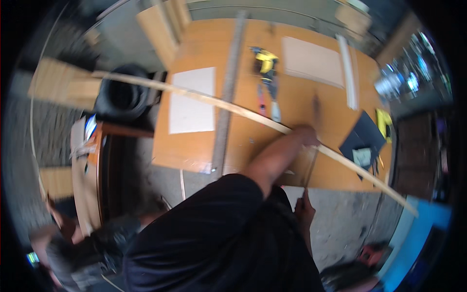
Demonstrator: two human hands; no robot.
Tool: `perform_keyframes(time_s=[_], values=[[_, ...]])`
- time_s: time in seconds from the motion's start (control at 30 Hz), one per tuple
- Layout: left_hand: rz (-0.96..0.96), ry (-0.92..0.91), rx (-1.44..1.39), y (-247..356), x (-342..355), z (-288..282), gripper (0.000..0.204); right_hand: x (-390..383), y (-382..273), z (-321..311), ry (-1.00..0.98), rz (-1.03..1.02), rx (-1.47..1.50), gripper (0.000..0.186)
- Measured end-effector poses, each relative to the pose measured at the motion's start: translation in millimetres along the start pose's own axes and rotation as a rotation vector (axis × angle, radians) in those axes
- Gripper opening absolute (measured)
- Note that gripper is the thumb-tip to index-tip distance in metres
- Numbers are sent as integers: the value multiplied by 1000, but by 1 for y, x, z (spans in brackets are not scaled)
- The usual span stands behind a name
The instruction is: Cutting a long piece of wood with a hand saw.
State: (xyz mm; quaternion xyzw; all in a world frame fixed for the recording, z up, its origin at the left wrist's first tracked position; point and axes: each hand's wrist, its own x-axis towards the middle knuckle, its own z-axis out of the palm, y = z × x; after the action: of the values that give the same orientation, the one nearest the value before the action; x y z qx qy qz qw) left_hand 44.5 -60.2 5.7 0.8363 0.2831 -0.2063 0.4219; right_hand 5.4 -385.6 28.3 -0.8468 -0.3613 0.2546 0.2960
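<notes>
A long, narrow wooden strip (243, 113) lies slantwise over the worktable, its right end reaching past the table's edge. My left hand (306, 135) is closed around the strip near the table's front right part. Below it, my right hand (305, 209) grips the dark handle of a thin-bladed, saw-like tool (311, 168). The blade runs up to the strip just beside my left hand; blur hides its teeth and whether it touches the wood.
The orange-brown worktable (194, 44) carries a long grey bar (228, 87), white sheet (192, 112), beige board (314, 62), yellow-black tool (266, 63) and dark sheet (362, 136). A black tire-like ring (104, 97) is at left. Another person (78, 248) is at lower left.
</notes>
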Motion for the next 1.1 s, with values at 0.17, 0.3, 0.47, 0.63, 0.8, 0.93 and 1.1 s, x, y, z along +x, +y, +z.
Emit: perform_keyframes(time_s=[0.17, 0.3, 0.47, 0.63, 0.8, 0.93, 1.1], values=[[133, -85, -45, -33, 17, -2, 43, 35, -29, -4, -8, -36, -2, 49], [62, -143, -104, -16, -6, -22, 48, 23, -28, -4, 51, -138, 70, 50], [5, -144, -221, -27, -6, -19, 45, 36, -25, -1, -22, -124, -2, 52], [-30, -168, -199, -31, 1, -18, 45, 26, -27, 2, 3, -99, 51, 51], [-48, -152, -220, -27, -4, -20, 45, 32, -28, 0, 79, -185, 66, 51], [-16, -170, -205, -21, -7, -25, 45, 46, -32, 4, 35, -120, 66, 53], [-37, -191, -250, -17, -9, -28, 41, 22, -31, 2, 40, -151, 52, 54]])
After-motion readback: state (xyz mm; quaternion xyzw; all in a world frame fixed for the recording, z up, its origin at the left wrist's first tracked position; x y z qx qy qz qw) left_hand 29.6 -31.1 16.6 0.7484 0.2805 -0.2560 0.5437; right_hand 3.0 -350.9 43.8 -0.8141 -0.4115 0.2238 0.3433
